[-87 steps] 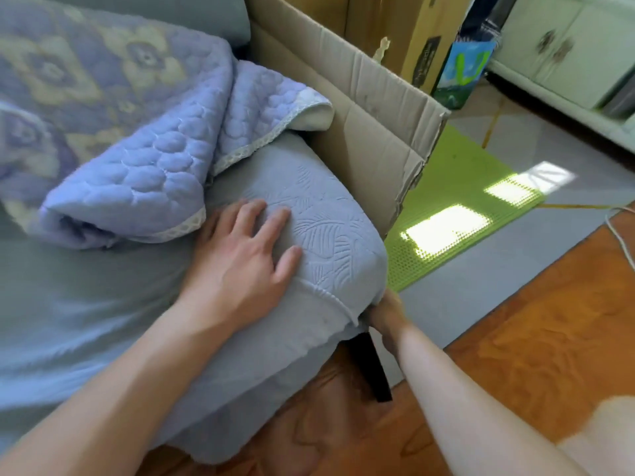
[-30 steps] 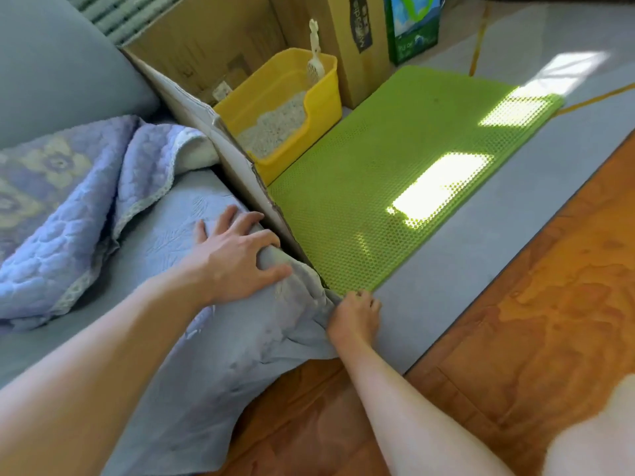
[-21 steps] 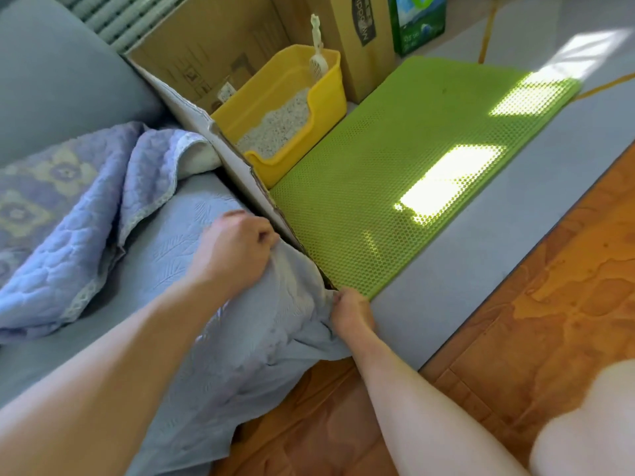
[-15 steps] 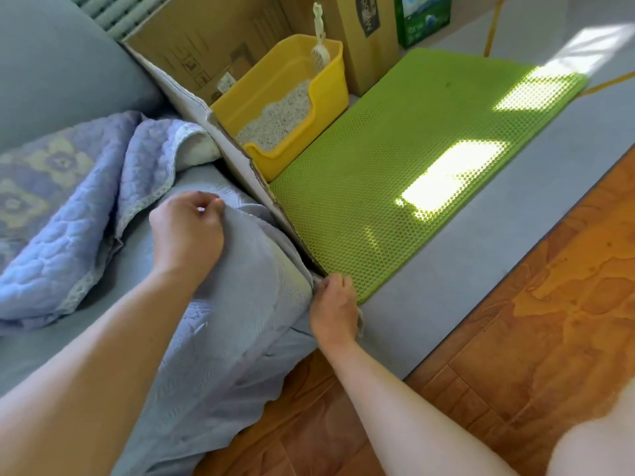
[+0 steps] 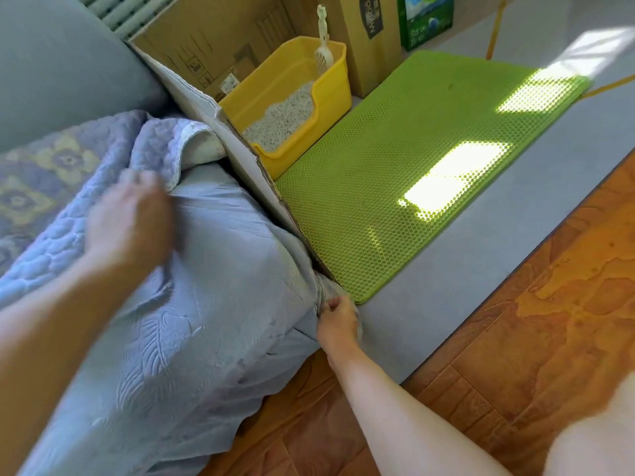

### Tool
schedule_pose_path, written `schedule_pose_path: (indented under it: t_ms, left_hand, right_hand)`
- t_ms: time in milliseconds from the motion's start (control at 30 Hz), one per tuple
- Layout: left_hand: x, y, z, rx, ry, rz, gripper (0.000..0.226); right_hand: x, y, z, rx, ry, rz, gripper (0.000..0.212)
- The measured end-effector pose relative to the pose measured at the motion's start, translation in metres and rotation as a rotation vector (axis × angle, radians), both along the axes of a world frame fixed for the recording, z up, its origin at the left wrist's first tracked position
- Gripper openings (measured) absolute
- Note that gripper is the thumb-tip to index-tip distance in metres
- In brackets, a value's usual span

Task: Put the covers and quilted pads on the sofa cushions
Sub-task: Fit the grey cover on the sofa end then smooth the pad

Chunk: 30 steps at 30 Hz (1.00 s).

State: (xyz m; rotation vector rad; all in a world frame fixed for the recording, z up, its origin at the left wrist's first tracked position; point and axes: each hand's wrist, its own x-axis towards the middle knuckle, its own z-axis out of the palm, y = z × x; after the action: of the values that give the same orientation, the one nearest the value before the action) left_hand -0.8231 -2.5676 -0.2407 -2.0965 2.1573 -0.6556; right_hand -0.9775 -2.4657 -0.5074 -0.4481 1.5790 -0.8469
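Observation:
A pale blue cover [image 5: 206, 321] with a leaf pattern lies over the sofa seat cushion and hangs down its front. A lilac quilted pad [image 5: 55, 187] with yellow flower prints is bunched up on the seat at the left. My left hand [image 5: 129, 218] is blurred above the cover, beside the pad's edge; its grip is unclear. My right hand [image 5: 338, 322] pinches the cover's lower corner at the cushion's right front, next to the cardboard.
A cardboard sheet [image 5: 240, 156] stands against the sofa's right end. Behind it sit a yellow litter tray [image 5: 330, 108] with a scoop and brown boxes [image 5: 367, 36]. A green mesh mat [image 5: 429, 159] lies on grey carpet [image 5: 498, 255]; wood floor [image 5: 515, 372] is in front.
My left hand has let the cover fall flat and moved left toward the quilted pad. My right hand still holds the cover's corner low by the cardboard.

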Motion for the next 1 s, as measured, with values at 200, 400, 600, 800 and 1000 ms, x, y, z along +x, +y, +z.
schedule_pose_path:
  t_ms: [200, 400, 600, 800, 1000]
  left_hand:
    - [-0.005, 0.013, -0.019, 0.18, 0.338, 0.241, 0.043]
    - [-0.012, 0.097, -0.028, -0.042, 0.121, -0.331, 0.038]
    - [0.017, 0.12, -0.032, 0.222, -0.128, -0.582, 0.028]
    - [0.096, 0.125, 0.005, 0.513, 0.058, -0.403, 0.044]
    - [0.035, 0.051, -0.001, 0.191, 0.409, 0.059, 0.034]
  right_hand:
    - [-0.008, 0.0, 0.005, 0.11, 0.141, 0.131, 0.026]
    - [-0.009, 0.016, 0.023, -0.173, 0.153, -0.2, 0.026]
    - [-0.001, 0.021, 0.019, -0.472, 0.236, 0.033, 0.03]
    - [-0.013, 0.026, 0.016, -0.336, 0.221, -0.034, 0.027]
    - [-0.027, -0.019, 0.022, -0.236, -0.304, 0.064, 0.028]
